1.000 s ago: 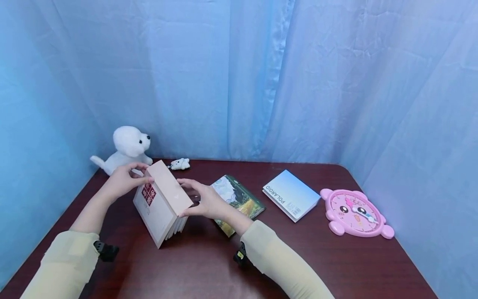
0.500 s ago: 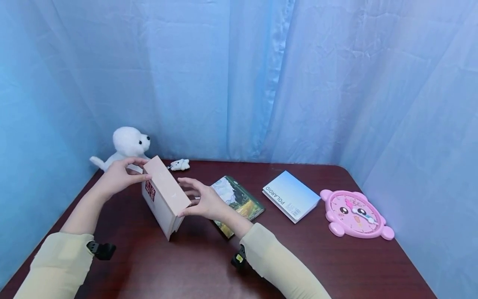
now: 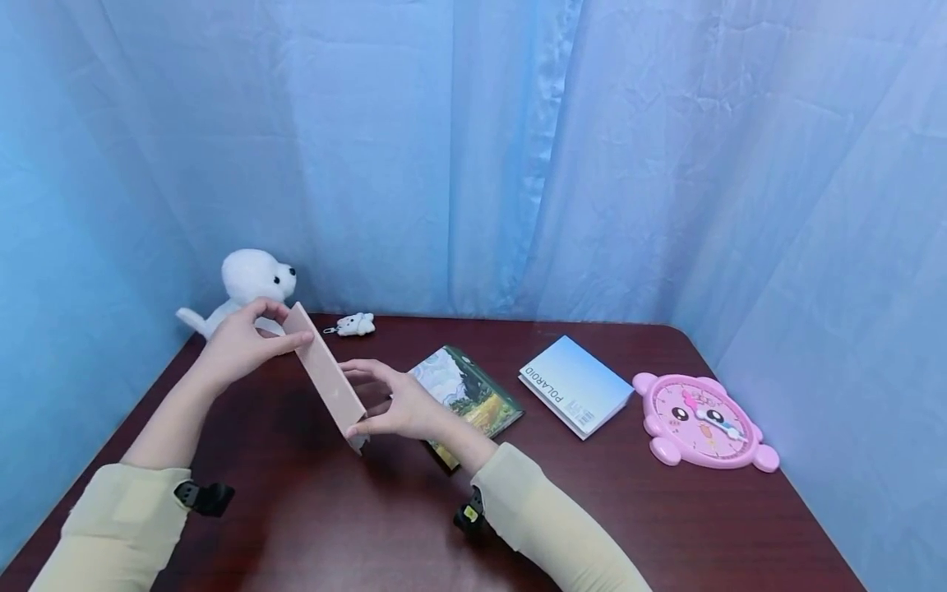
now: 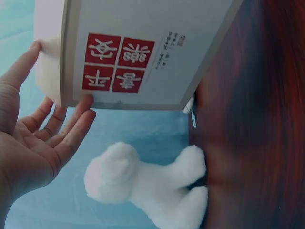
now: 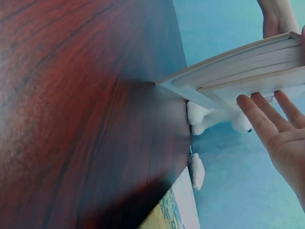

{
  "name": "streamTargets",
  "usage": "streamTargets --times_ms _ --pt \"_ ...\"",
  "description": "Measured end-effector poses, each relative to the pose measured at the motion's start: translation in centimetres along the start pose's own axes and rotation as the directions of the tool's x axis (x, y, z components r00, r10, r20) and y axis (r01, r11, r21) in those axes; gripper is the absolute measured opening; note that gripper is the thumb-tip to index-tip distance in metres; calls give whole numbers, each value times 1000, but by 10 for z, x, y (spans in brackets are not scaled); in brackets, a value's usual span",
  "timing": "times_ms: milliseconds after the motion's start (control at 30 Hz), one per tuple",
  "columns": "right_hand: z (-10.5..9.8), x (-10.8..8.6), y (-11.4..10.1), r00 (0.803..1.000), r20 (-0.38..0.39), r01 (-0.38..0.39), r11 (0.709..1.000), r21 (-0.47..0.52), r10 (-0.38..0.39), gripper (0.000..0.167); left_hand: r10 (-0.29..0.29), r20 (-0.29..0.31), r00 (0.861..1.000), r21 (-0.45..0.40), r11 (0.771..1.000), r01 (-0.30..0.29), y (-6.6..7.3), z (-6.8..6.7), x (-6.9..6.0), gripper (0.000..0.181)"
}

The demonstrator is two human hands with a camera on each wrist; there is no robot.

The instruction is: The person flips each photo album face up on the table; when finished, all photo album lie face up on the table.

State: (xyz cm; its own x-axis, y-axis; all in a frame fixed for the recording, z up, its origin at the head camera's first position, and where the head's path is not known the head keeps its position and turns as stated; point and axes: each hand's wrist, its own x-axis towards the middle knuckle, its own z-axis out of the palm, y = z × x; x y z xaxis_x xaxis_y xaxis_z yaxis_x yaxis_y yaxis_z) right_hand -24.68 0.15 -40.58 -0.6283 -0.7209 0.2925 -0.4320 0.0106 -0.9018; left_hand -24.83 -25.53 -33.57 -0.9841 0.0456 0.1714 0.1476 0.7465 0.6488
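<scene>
A thick cream book [image 3: 325, 370] with red character squares on its cover [image 4: 143, 57] stands tilted, spine upward, between both hands. My left hand [image 3: 240, 341] grips its far end, thumb on the spine and fingers at the edge. At the near end my right hand [image 3: 403, 403] holds it, the thumb at the spine's corner and the fingers along the right side. From the right wrist view, the book [image 5: 252, 62] shows its page blocks between slightly spread covers, a lower corner near the table; whether it touches cannot be told.
Behind my left hand sits a white plush dog [image 3: 251, 275], with a small white keychain toy [image 3: 357, 324] to its right. A painting-covered book [image 3: 473, 395] lies beside my right hand. Farther right are a POLAROID album [image 3: 577, 385] and a pink clock [image 3: 703, 419].
The book has turned from showing its front cover to showing mostly its narrow spine, and its lower edge has swung to the right. Both hands have kept hold of it.
</scene>
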Motion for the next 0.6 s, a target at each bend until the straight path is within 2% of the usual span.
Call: streamTargets --times_ms 200,333,433,500,600 --pt "6 -2 -8 999 10 32 997 66 -33 80 -19 -63 998 36 999 22 9 3 -2 66" --pt "7 -1 -4 999 11 36 997 66 -37 81 -33 -88 996 51 998 38 15 5 -3 70" --pt "7 0 1 1000 14 7 1000 5 -7 85 -27 -99 995 55 998 33 18 7 -5 70" --pt "8 1 4 1000 14 -18 997 -70 19 88 -14 -106 994 48 999 19 19 8 -6 68" --pt "8 2 9 998 7 -53 976 -210 55 93 21 -111 994 8 1000 -21 20 10 -5 62"
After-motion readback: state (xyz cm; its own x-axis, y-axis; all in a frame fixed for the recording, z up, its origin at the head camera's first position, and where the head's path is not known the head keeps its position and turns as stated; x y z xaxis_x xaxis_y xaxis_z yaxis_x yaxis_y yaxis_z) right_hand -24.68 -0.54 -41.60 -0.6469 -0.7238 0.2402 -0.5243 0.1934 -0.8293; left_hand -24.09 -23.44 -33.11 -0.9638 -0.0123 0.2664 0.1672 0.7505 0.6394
